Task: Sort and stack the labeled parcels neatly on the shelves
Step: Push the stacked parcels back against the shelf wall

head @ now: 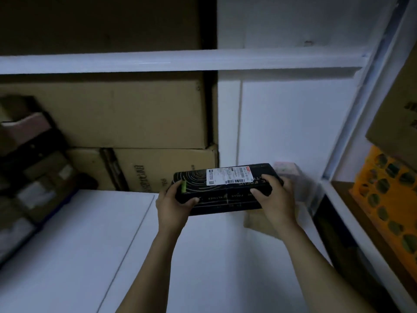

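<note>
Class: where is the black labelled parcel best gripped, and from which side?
Grip the black parcel by its two short ends, coming from the near side, as the left hand and right hand do. It is long, flat and thin, so end grips hold it level and leave the white label uncovered.

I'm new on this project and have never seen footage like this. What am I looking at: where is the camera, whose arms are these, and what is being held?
No machine here: a person wears one camera on the head, looking forward and down, so the arms are their own. The left hand and right hand grip the ends of a flat black parcel with a white shipping label, over a white shelf. Brown cardboard boxes stand at the back; an orange crate sits to the right.
</note>
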